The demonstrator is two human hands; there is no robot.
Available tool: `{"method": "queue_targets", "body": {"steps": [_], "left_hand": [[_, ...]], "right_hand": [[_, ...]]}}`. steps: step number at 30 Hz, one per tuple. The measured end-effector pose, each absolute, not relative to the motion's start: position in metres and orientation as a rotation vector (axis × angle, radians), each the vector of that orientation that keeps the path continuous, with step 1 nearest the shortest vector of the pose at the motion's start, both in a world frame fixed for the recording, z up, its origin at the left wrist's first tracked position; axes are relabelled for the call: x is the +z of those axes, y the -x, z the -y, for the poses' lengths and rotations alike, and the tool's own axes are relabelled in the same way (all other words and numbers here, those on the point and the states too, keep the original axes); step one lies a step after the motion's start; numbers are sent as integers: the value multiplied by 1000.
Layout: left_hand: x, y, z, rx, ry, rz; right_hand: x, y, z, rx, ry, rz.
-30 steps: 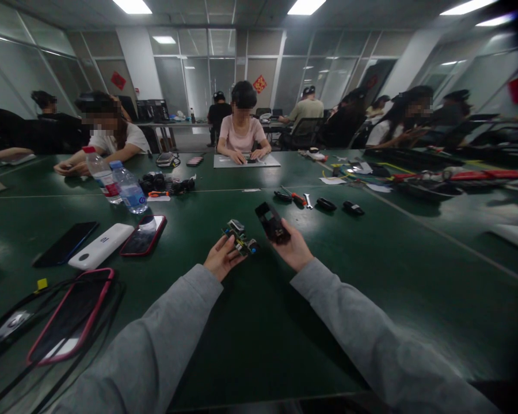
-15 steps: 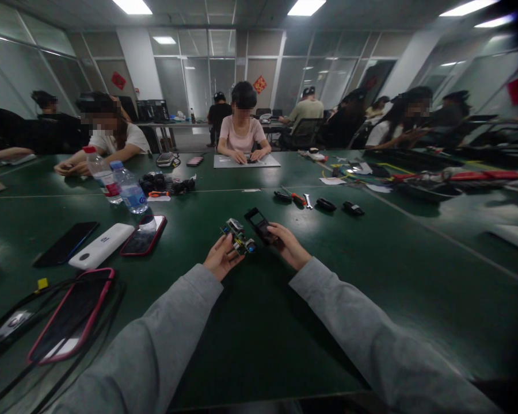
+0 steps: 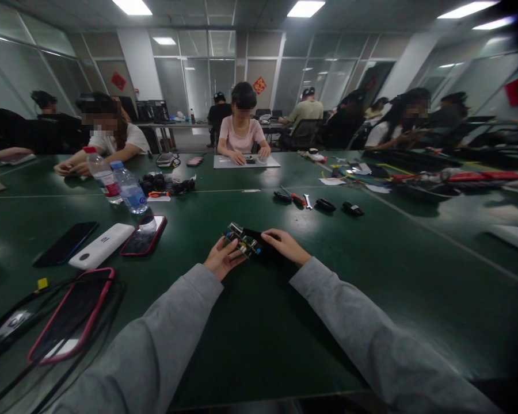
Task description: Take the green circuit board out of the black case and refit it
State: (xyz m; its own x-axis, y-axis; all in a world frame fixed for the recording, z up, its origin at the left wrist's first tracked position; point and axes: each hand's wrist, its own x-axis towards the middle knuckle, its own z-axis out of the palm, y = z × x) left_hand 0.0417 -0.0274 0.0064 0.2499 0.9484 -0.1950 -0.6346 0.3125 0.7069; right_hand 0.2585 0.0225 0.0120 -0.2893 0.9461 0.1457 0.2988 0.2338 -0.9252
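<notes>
My left hand (image 3: 222, 258) grips a small green circuit board (image 3: 243, 244) with blue parts and a silvery block at its upper end. Fingers and thumb hold it by the left edge, above the table. Close on its right, my right hand (image 3: 287, 246) is closed on a flat black plastic cover (image 3: 255, 234), now seen nearly edge-on. The cover's left end meets or overlaps the board's upper right side; whether they touch I cannot tell. My right fingers hide much of the cover.
On the green table (image 3: 328, 322), phones, a white power bank (image 3: 101, 246), two bottles (image 3: 129, 187) and black cables (image 3: 21, 322) lie left. Beyond my hands are a screwdriver (image 3: 297, 198), a wrench (image 3: 308, 202) and black pieces (image 3: 326, 204). A person (image 3: 243, 126) works opposite at a white mat.
My right hand has shifted left and turned the black cover, so its open inner side no longer faces me. The board has tilted slightly and moved a little right, closer to the cover.
</notes>
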Motion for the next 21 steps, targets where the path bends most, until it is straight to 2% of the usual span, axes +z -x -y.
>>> {"method": "queue_targets", "body": {"steps": [8,12,15,21], "left_hand": [[9,-43,28,1160,-559,-682],[9,-44,29,1158,-567,-691],[6,-45,28,1165,-579,-682],[-6,-45,25,1242,-662,-669]], "right_hand": [[12,-270,-28,722,1228,1698],[28,-253,-6,274,1180,1686],[38,-228,23,10,1035,1859],[40,-192,56,-164,917,2339]]}}
